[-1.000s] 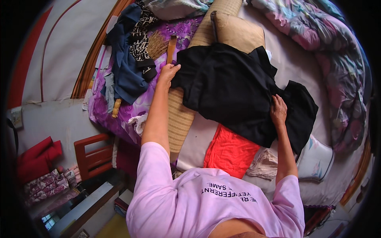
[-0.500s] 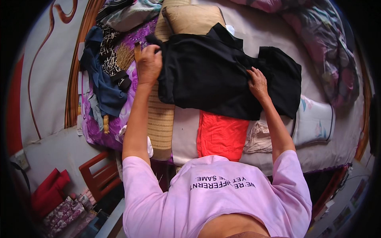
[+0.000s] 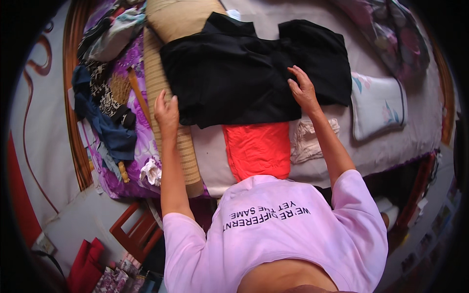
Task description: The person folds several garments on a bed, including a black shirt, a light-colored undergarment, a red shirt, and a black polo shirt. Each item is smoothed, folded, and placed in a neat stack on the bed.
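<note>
A black garment lies spread across the bed, its folds lying mostly flat; I cannot make out its exact kind. Beside its left edge is my left hand, fingers apart and nothing visible in them. My right hand rests on or just above the garment's right part, with thumb and fingers spread. Under the garment's near edge a red folded cloth shows in part. A crumpled beige cloth lies next to it, near my right forearm.
A woven mat strip runs along the left, below a tan pillow. Farther left are blue clothing, a small broom and a white crumpled cloth. A pale floral pillow and a bunched quilt lie right.
My left hand has moved from the garment's far left corner nearer to me along its left edge, and that edge lies flatter. My right hand stays over the right part. The view has shifted.
</note>
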Tool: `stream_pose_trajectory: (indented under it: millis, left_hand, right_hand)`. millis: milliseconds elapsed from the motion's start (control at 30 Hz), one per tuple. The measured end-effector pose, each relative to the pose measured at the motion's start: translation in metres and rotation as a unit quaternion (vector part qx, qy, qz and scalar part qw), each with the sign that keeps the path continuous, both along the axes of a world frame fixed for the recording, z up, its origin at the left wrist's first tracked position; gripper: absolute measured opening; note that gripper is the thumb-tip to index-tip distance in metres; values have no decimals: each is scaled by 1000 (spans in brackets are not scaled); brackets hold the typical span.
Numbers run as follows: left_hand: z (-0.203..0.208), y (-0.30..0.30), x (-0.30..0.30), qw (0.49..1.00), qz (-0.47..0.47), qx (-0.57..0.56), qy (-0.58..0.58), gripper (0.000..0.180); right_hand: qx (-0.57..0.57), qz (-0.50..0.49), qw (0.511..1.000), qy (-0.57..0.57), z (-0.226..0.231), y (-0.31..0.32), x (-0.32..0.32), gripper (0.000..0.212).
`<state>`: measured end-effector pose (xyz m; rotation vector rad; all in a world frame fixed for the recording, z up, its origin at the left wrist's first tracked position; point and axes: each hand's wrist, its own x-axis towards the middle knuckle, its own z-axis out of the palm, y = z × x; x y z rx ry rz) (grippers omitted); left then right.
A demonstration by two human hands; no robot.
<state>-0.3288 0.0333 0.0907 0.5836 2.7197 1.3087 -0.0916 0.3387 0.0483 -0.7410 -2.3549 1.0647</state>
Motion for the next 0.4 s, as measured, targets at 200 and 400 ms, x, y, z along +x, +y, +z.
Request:
stream_pose_trajectory:
  millis: [200,400]
  left_hand:
    - [-25,-23,-5,984,47,80,-151,39]
    - [-33,2,-44,989,29,22,-143,44]
  right_hand:
    - [-346,-122,930,14,-6,-4,36,38]
    - [-317,-164,931,-81,-6,1,43,43]
